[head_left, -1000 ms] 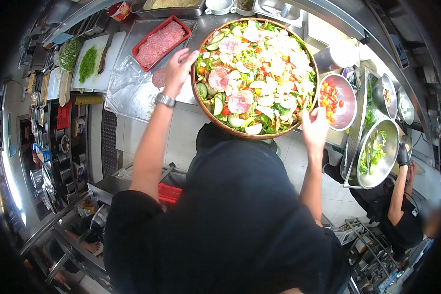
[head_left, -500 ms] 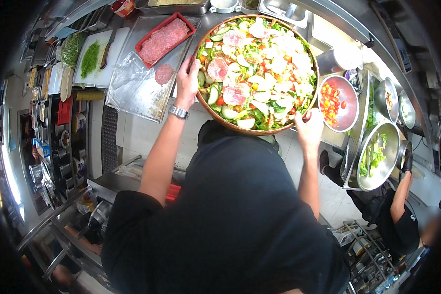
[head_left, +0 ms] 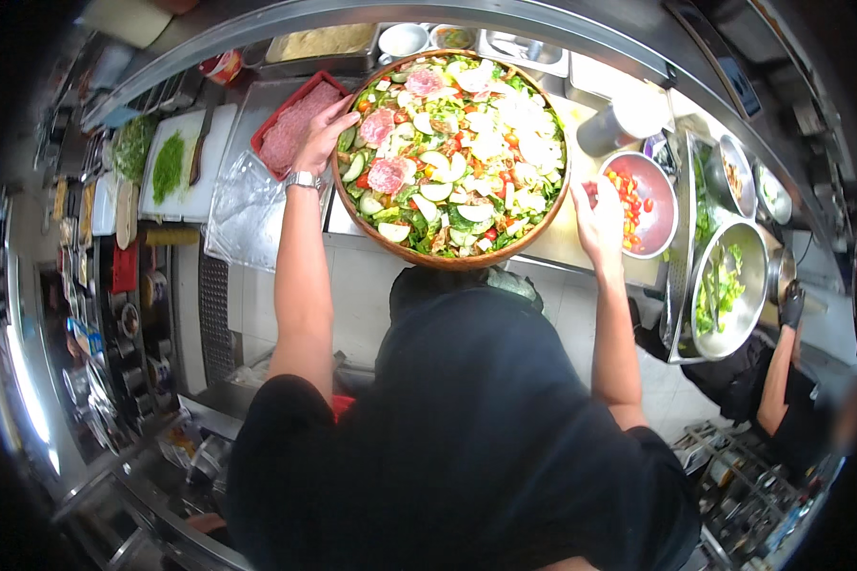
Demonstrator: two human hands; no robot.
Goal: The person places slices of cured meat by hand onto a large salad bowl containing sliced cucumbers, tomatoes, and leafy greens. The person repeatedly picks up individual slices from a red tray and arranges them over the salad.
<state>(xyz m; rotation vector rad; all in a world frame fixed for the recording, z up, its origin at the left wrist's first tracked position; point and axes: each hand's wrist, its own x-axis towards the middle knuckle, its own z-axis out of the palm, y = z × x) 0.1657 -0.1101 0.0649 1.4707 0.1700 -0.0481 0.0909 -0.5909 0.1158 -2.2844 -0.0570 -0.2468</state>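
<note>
A large round wooden bowl (head_left: 448, 263) is full of mixed salad (head_left: 457, 162) with cucumber slices, tomato, greens and pink round slices of cured meat at its left. My left hand (head_left: 324, 135), with a metal-band watch at the wrist, grips the bowl's left rim, its fingers partly hidden. At the bowl's right side, my right hand (head_left: 600, 226) is raised with fingers extended. The thumb is close to the rim; whether it touches I cannot tell. Beyond the left hand lies a red tray (head_left: 295, 128) of sliced meat, partly covered by the bowl.
Right of the bowl stand a pink-looking bowl of cut tomatoes (head_left: 646, 202) and a steel bowl of greens (head_left: 730, 290). A white cutting board (head_left: 186, 162) with chopped herbs and a knife lies left, beside a metal tray (head_left: 248, 214). A co-worker's gloved hand (head_left: 792, 306) is at far right.
The salad bowl has shifted left and turned slightly clockwise, now overlapping the red tray. My left hand stays on the rim; my right hand has loosened from its grip there.
</note>
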